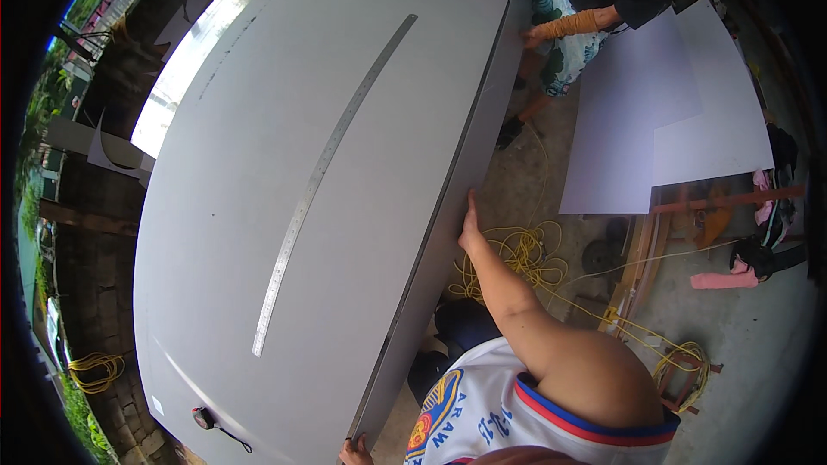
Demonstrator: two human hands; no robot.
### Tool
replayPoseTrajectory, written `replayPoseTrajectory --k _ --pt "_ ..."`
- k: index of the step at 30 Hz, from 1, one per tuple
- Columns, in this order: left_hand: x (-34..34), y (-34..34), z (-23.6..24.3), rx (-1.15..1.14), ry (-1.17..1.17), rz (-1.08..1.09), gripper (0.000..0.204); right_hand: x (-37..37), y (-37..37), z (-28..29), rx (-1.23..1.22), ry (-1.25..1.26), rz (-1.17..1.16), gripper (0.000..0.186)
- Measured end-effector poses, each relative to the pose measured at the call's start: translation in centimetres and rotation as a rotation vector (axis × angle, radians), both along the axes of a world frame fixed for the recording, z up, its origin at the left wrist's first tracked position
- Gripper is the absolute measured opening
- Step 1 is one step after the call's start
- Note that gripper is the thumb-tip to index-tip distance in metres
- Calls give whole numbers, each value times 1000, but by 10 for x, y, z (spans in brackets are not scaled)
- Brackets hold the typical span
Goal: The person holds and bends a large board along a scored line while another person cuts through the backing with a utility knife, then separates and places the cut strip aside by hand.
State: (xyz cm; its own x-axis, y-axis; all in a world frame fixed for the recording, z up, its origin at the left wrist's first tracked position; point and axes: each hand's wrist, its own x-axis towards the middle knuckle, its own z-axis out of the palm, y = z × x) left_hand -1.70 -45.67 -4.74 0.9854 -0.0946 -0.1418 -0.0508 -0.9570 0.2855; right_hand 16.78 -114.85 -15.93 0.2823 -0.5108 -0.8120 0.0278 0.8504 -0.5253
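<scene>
Rests the right hand (469, 224) against the side face of the broad, flat, grey panel (215, 293), partway along its right edge, perhaps to steady it; cannot tell whether this grip is clamped or merely pressing. Sets the left hand (356, 452), partly cut off from view, at the lower end of the same edge, probably to brace that corner; cannot tell how far closed. Lengthwise across the panel's middle, a long, silver, metal ruler (324, 164), lying flat and so needing no hold. Near the lower left corner, a small, dark tape measure (203, 418) with a black cord (234, 439), seemingly parked clear of both hands. Just beside the upper right edge, a co-worker's orange-brown sleeve (577, 24). Farther right, large, pale, flat sheets (616, 138) and a tangled yellow cord (521, 258).
</scene>
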Motion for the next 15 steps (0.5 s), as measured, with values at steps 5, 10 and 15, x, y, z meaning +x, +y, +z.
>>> replayPoseTrajectory --k 5,10,15 --pt "-1 -1 -1 -6 -114 -129 41 -7 -7 -23 -14 -20 23 111" --pt "1 0 -1 -16 -60 -132 42 -8 -11 -40 -24 -28 41 107" --pt "3 -9 3 -36 -171 -139 39 -8 -8 -31 -36 47 40 101"
